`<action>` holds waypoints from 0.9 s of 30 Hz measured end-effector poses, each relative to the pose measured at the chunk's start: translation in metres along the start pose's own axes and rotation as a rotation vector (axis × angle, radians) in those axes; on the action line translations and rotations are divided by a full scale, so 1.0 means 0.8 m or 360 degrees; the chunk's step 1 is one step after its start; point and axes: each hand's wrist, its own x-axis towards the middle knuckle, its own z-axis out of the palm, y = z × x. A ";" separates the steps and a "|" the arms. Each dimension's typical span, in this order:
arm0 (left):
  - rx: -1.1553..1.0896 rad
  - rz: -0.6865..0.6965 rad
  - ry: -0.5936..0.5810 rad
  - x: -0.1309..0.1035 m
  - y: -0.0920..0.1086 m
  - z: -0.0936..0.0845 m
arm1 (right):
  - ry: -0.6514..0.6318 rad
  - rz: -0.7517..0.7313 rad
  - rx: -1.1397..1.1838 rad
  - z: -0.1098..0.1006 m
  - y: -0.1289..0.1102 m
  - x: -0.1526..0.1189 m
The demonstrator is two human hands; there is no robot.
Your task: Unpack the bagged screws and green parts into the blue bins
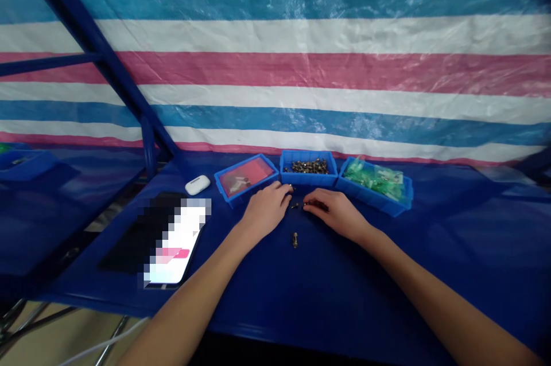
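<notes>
My left hand [269, 205] rests palm down on the table before the middle bin, fingers stretched and thumb apart. A small metal part [292, 187] is at its fingertips. Opposite, my right hand [338, 214] has thumb and fingers pinched around a small metal fitting [305, 203], mostly covered by the fingertips. Between the hands lies another little metal piece [294, 206]. Nearer to me, a brass-coloured fitting [295, 240] sits by itself on the blue table [275, 297]. These parts are too small to make out further.
Behind my hands stand a blue bin with small metal parts [309, 178], a bin with a reddish sheet and a few pieces [232, 201], and a bin of green plastic packets [387, 204]. A white case [197, 185] and a lit phone [176, 251] lie left. Striped sheeting [322, 73] hangs behind.
</notes>
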 end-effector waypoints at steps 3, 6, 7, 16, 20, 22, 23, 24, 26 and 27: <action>-0.0033 0.0033 0.0015 0.000 0.005 -0.002 | 0.0099 0.0121 0.0295 0.001 -0.003 0.000; -0.0094 0.0125 0.0023 0.000 0.011 -0.005 | 0.0158 0.0140 0.0436 0.001 -0.005 0.000; -0.0114 0.0162 0.0015 0.000 0.012 -0.006 | 0.0175 0.0135 0.0440 0.001 -0.005 0.000; -0.0152 0.0322 -0.0005 -0.001 0.011 -0.006 | 0.0253 0.0119 0.0275 -0.001 -0.008 -0.001; -0.0199 0.0361 0.0007 -0.001 0.011 -0.004 | 0.0241 0.0026 0.0144 -0.002 -0.005 -0.001; -0.0223 0.0373 0.0000 -0.002 0.011 -0.004 | 0.0225 0.0000 0.0126 -0.003 -0.003 -0.001; -0.0237 0.0382 -0.0001 -0.002 0.011 -0.003 | 0.0227 -0.0008 0.0127 -0.003 -0.003 -0.001; -0.0253 0.0392 0.0000 -0.002 0.011 -0.003 | 0.0231 -0.0016 0.0130 -0.003 -0.003 -0.002; -0.0285 0.0410 0.0012 -0.001 0.010 -0.004 | 0.0244 -0.0032 0.0141 -0.002 -0.003 -0.002; -0.0300 0.0413 0.0023 -0.001 0.010 -0.005 | 0.0252 -0.0035 0.0146 -0.002 -0.004 -0.003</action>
